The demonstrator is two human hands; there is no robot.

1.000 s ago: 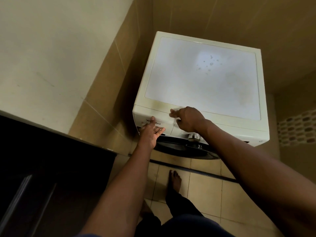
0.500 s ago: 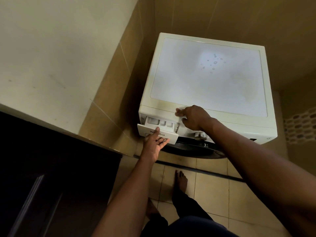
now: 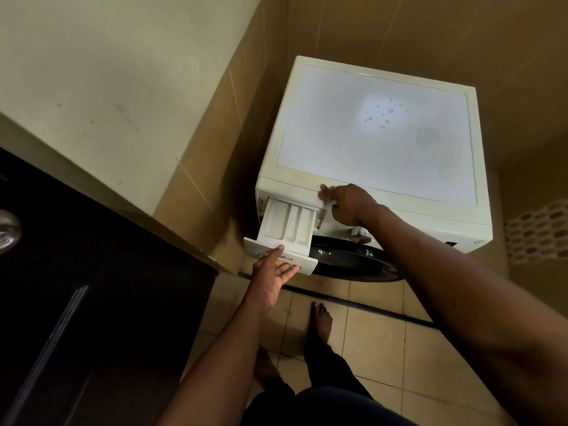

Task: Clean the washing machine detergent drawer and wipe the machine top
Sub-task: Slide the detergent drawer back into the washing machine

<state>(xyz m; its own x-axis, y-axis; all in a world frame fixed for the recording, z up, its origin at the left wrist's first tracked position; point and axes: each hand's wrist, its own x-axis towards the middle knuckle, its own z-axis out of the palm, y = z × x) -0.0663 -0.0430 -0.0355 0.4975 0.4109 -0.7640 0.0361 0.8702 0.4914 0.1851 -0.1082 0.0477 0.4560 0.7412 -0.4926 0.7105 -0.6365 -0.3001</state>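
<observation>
Detergent drawer (image 3: 287,224) of the washing machine (image 3: 430,224): shut a second ago, now drawn well out at the upper left, exposing three compartments for cleaning. Left hand (image 3: 273,272) grips the drawer front, thumb above and fingers hooked beneath. Right hand (image 3: 347,204), fingers curled, braces against the front top edge. Machine top (image 3: 378,149) bears droplets (image 3: 388,113), unwiped. Drawer-front lettering, partly covered by the thumb, appears to read "Whirlpool"
</observation>
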